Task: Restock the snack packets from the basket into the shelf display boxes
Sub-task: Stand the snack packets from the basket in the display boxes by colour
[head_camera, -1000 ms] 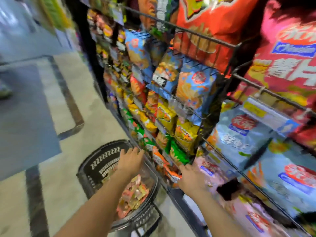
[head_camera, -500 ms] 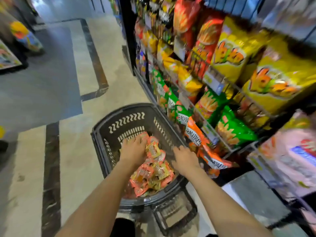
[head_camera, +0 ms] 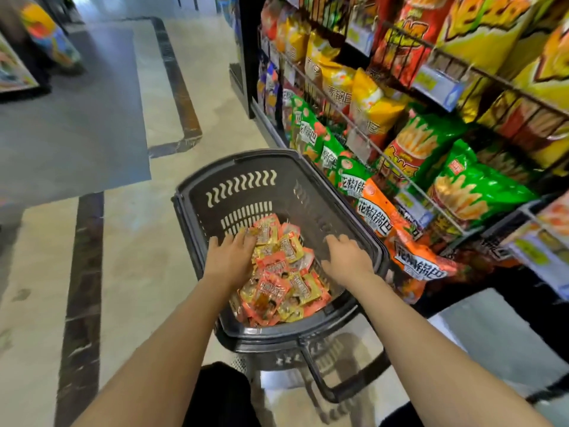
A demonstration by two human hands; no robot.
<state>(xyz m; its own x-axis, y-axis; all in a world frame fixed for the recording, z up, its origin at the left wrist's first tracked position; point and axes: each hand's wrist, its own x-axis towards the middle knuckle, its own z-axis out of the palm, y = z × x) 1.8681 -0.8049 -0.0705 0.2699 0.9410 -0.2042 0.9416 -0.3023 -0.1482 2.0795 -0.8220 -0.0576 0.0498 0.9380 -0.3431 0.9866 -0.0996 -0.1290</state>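
Both hands moved deeper into basket (head_camera: 234, 192): L hand (head_camera: 231, 257) spread on snack packets (head_camera: 283, 285), R hand (head_camera: 346, 257) spread at 3 o'clock.

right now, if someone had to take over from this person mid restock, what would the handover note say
Left hand: reaching into the dark plastic basket, fingers spread on top of the heap of small snack packets; no packet clearly gripped yet.
Right hand: also inside the basket, by its right wall, fingers loosely curled, holding nothing visible.
Basket: on the floor beside the snack shelf, packets piled in its near half.
Done: nothing visibly stocked in this view; no display boxes can be made out.
Left: gather a handful of packets, find the display boxes on the shelf, load them, repeat until the basket is cleared.
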